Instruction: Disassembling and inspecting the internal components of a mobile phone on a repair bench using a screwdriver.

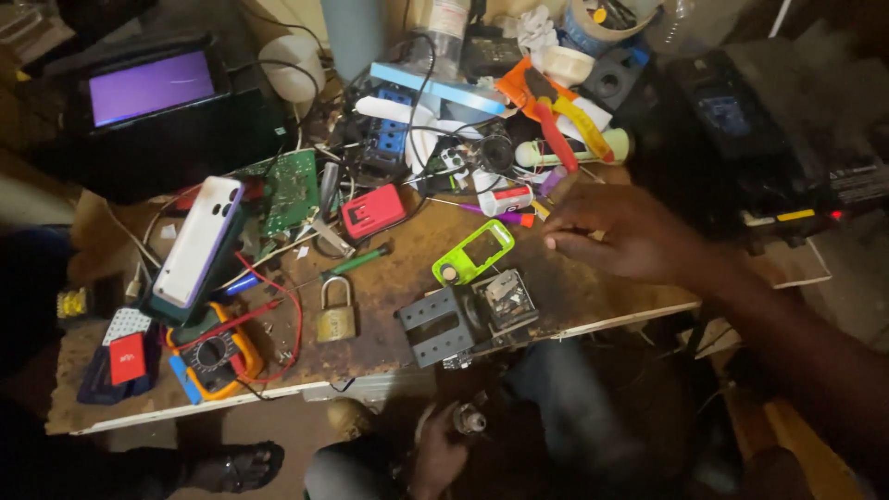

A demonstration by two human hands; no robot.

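Observation:
My right hand [619,231] hovers over the right part of the wooden workbench [593,296], palm down, fingers loosely spread and holding nothing. Its fingertips are closest to a lime-green phone frame [472,252] and a white marker [505,199]. My left hand [437,456] is low, below the bench's front edge, closed around a small metal part [469,422] whose silvery tip sticks out. Just above it on the bench lie a grey slotted metal bracket [433,326] and a square metal component [506,298].
A brass padlock [335,315], an orange multimeter [215,356] with red leads, a white phone [197,241], a green circuit board [292,190], a red box [373,211] and red-yellow pliers [565,125] crowd the bench. A purple-screened tablet [148,88] stands back left, a black box [732,120] right. A sandalled foot [231,468] is below.

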